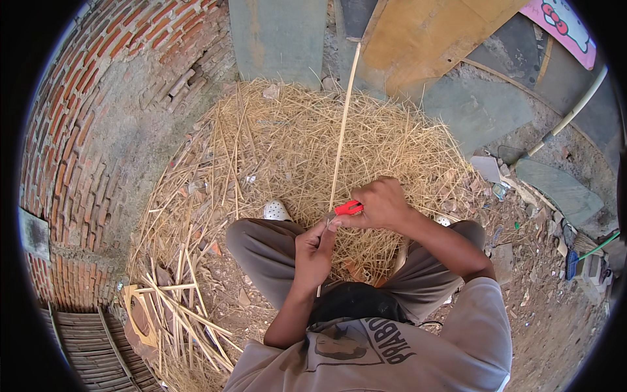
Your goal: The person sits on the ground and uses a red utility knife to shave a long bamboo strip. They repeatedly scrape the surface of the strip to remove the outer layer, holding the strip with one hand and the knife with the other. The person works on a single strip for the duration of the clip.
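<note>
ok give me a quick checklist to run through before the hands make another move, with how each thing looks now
1. Pale strip held: ok, the left hand is closed on it.
2. Red-handled tool held: ok, the right hand grips it.
3. Left hand well clear of the tool: not ok, its fingers are right by the metal end.
4. Which way the cutting edge faces: cannot tell, too small to see.
5. Left white clog apart from the strip: ok, it sits to the strip's left.
</note>
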The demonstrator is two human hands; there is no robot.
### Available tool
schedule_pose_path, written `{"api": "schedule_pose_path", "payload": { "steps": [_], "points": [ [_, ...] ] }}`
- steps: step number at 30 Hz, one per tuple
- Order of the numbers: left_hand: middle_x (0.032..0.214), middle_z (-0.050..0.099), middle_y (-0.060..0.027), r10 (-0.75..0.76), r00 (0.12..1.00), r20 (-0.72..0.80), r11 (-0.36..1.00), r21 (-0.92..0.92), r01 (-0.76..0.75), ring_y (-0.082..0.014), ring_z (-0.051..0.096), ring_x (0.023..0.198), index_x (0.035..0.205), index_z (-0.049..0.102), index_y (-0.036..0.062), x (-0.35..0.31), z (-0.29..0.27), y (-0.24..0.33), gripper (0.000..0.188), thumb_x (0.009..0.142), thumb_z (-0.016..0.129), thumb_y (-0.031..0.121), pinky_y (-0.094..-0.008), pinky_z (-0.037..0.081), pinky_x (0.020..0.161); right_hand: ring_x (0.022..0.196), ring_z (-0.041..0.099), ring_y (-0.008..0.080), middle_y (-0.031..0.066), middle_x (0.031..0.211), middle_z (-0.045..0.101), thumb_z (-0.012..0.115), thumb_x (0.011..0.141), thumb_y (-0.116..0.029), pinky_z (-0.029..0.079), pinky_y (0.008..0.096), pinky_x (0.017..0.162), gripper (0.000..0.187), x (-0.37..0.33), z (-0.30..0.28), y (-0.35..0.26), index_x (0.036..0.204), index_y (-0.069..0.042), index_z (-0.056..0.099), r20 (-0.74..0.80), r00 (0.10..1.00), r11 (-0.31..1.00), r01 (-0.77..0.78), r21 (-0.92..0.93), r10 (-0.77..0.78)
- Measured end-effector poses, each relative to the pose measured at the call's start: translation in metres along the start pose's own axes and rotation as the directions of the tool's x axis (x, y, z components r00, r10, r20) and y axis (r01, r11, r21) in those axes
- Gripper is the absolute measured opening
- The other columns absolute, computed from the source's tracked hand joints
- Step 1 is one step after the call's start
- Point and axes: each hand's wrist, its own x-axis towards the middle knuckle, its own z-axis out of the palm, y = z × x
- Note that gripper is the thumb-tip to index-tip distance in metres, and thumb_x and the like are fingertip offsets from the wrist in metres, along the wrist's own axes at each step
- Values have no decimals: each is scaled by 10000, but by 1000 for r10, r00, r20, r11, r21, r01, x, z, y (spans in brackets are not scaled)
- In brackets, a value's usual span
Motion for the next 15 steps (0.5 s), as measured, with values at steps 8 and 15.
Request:
{"api": "schedule_pose_path", "payload": {
  "steps": [8,15],
  "points": [
    [679,396,92,108,994,11,968,225,-108,0,328,610,1254,592,-11,-11,-3,3,289,989,508,68,-205,282,509,370,537,224,48,427,514,590,701,-800,424,358,400,702,0,12,3,498,-128,579,-118,991,996,54,-66,-62],
    [687,410,67,100,994,36,961,256,-106,-11,355,633,1274,562,-40,-28,-4,4,311,984,499,52,-197,305,529,402,537,248,50,440,500,631,682,-776,414,376,419,692,11,4,25,498,-117,528,-162,986,999,21,-44,-28]
  ]
}}
